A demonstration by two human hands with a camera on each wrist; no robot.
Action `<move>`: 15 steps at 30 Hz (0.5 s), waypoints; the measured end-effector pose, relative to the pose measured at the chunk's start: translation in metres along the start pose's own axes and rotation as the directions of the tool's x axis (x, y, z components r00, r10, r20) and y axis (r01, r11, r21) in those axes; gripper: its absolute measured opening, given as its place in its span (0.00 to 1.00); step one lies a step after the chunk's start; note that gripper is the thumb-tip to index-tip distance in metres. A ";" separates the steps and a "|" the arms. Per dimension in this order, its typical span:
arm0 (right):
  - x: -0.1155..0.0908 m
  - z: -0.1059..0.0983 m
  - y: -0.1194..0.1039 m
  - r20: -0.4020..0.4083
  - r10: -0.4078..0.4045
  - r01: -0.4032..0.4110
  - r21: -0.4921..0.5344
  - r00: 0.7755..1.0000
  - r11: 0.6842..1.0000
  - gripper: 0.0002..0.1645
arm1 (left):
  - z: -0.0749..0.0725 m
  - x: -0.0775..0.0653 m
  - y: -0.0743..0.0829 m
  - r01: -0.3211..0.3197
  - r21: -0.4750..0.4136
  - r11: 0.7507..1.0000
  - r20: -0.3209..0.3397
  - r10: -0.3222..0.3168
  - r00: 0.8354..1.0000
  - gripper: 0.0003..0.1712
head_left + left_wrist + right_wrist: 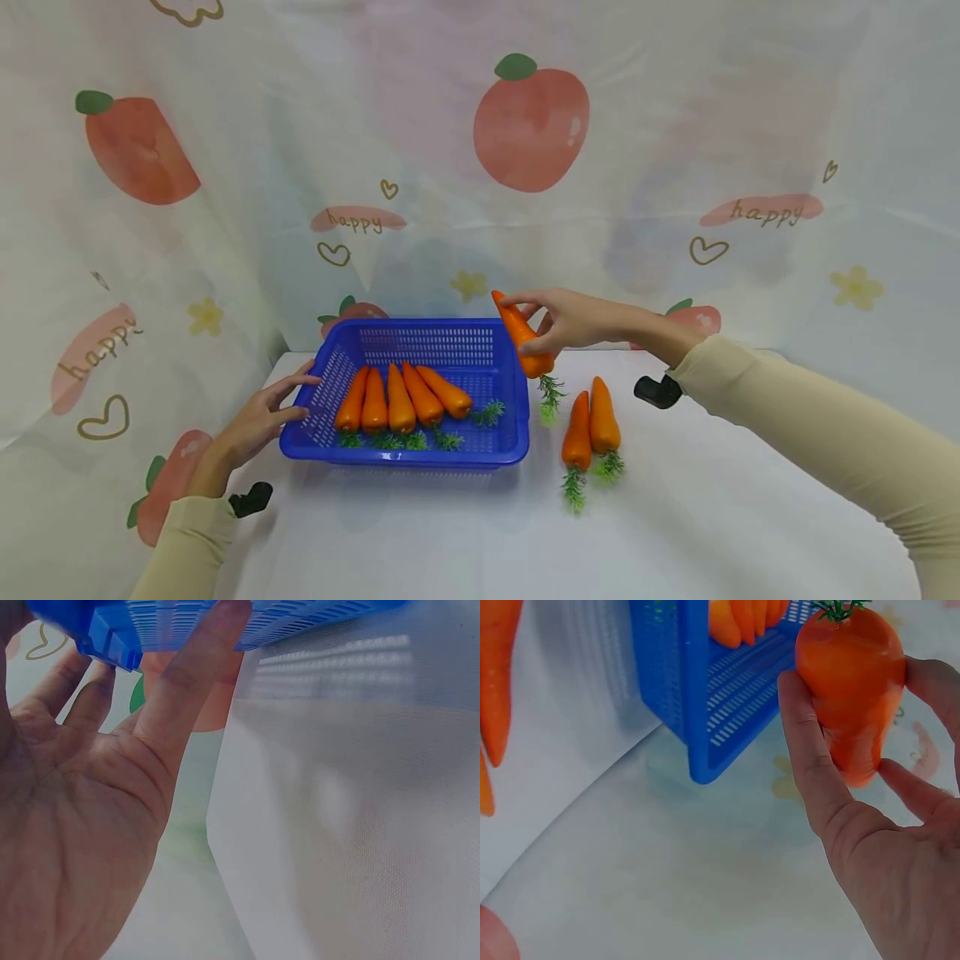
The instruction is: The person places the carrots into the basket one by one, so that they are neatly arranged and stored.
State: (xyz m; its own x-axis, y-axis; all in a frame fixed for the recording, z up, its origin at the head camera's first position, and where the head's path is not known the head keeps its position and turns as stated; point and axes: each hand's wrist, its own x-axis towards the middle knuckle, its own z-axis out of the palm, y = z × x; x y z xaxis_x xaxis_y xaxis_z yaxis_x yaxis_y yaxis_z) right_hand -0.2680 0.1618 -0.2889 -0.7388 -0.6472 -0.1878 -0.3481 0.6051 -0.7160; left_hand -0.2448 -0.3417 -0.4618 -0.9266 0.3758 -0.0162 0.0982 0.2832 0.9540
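Note:
My right hand (566,321) pinches an orange carrot (517,329) between thumb and fingers, above the right rim of the blue basket (517,454). The carrot tilts, green leaf tuft downward and pointed tip up. In the right wrist view the held carrot (851,686) is seen up close from its leafy end. Inside the basket several carrots (401,400) lie side by side, leaves toward the front. My left hand (258,421) rests its extended fingers against the basket's left side; in the left wrist view a finger (187,690) touches the blue wall.
Two carrots lie on the white table right of the basket, a redder carrot (577,433) and a lighter carrot (603,417), nearly touching. A printed cloth (420,125) hangs behind and at the left.

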 end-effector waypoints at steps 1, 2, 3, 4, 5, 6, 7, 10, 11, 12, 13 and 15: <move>0.003 0.000 -0.001 0.002 -0.006 0.006 0.000 1.000 1.000 0.46 | 0.000 0.000 0.000 -0.004 0.001 1.000 0.001 0.004 1.000 0.31; 0.006 0.001 -0.002 0.005 -0.011 0.011 0.003 1.000 1.000 0.46 | 0.000 0.000 0.001 -0.004 0.003 1.000 0.000 0.004 1.000 0.31; 0.008 0.001 -0.003 0.008 -0.017 0.017 0.002 1.000 1.000 0.46 | 0.000 0.000 0.001 -0.005 0.006 1.000 -0.002 0.005 1.000 0.31; 0.010 0.002 -0.004 0.011 -0.022 0.022 0.006 1.000 1.000 0.47 | 0.001 0.000 0.001 -0.005 0.009 1.000 -0.003 0.005 1.000 0.31; 0.012 0.003 -0.004 0.012 -0.022 0.022 0.010 1.000 1.000 0.47 | 0.001 0.000 0.001 -0.007 0.012 1.000 -0.003 0.008 1.000 0.31; 0.014 0.003 -0.005 0.014 -0.026 0.026 0.016 1.000 1.000 0.47 | 0.001 0.000 0.002 -0.008 0.013 1.000 -0.004 0.008 1.000 0.31; 0.017 0.004 -0.006 0.016 -0.030 0.029 0.020 0.999 0.999 0.47 | 0.001 0.000 0.002 -0.011 0.016 1.000 -0.004 0.011 1.000 0.32; 0.022 0.006 -0.008 0.018 -0.043 0.042 0.029 0.999 0.999 0.47 | 0.001 0.000 0.001 -0.011 0.016 1.000 -0.008 0.011 1.000 0.32; 0.024 0.007 -0.009 0.017 -0.046 0.045 0.029 0.999 0.999 0.47 | 0.001 0.000 0.001 -0.013 0.016 1.000 -0.007 0.013 1.000 0.32; 0.025 0.007 -0.009 0.017 -0.048 0.048 0.029 0.999 0.998 0.47 | 0.001 0.000 0.001 -0.012 0.014 1.000 -0.008 0.012 1.000 0.32; 0.026 0.008 -0.009 0.015 -0.050 0.050 0.027 0.999 0.998 0.47 | 0.001 0.000 0.000 -0.013 0.015 1.000 -0.007 0.013 1.000 0.32; 0.028 0.009 -0.009 0.009 -0.054 0.054 0.022 0.999 0.998 0.47 | 0.000 0.001 -0.001 -0.011 0.015 1.000 -0.009 0.012 1.000 0.32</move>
State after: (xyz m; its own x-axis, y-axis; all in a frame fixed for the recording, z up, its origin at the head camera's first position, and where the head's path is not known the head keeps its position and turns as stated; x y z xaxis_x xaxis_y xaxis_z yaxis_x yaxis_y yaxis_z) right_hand -0.2803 0.1336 -0.2941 -0.7135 -0.6832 -0.1554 -0.3741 0.5590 -0.7400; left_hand -0.2454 -0.3414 -0.4628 -0.9285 0.3714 -0.0026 0.1144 0.2925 0.9494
